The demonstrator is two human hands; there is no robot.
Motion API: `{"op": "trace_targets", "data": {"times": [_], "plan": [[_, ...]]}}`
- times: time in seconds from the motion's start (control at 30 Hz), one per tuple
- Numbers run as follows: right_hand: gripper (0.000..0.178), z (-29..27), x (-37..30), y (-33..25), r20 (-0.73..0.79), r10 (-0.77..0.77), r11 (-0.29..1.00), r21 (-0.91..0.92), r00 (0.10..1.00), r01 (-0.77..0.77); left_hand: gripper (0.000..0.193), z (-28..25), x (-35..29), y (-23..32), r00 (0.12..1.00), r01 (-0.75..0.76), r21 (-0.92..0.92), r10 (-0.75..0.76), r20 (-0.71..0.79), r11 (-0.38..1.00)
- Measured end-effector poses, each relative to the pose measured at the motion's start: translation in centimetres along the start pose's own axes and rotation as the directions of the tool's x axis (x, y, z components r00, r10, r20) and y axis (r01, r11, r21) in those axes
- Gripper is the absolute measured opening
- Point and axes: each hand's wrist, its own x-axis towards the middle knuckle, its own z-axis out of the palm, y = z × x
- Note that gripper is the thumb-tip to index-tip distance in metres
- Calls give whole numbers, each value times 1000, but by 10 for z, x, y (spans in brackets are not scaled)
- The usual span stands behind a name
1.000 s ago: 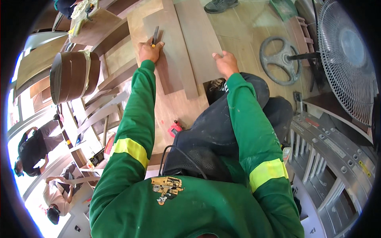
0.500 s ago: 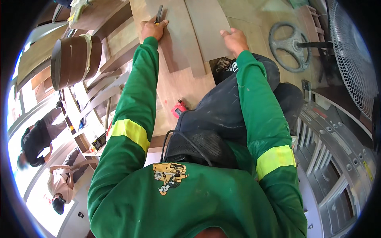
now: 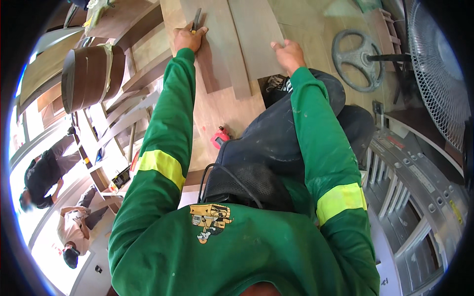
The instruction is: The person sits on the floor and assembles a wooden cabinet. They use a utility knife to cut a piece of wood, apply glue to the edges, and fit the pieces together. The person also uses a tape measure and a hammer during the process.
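Boards [image 3: 254, 34] look unmoved this past second, left hand [image 3: 189, 39] gripping slim tool [image 3: 197, 17], right hand [image 3: 289, 55] at their right edge, grip unclear: likely still positioning.

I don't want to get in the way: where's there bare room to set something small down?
The light wood surface is bare between the brown boards' near ends and the red tool. Floor is open between the right hand and steering wheel. Wooden parts crowd the left side.
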Motion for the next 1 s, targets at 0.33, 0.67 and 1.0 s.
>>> {"op": "trace_targets", "data": {"times": [0.33, 0.67, 1.0], "plan": [[70, 55, -95, -79, 11, -382, 820, -458, 924, 344, 68, 2, -4, -5, 999, -12, -71, 9, -42, 997], [64, 62, -81, -70, 136, -353, 845, -378, 926, 378, 67, -7, -11, 5, 999, 53, -94, -54, -1, 994], [56, 63, -83, -68, 137, -356, 851, -361, 924, 381, 69, -5, -11, 1, 1000, 17, -120, -19, -11, 993]]}}
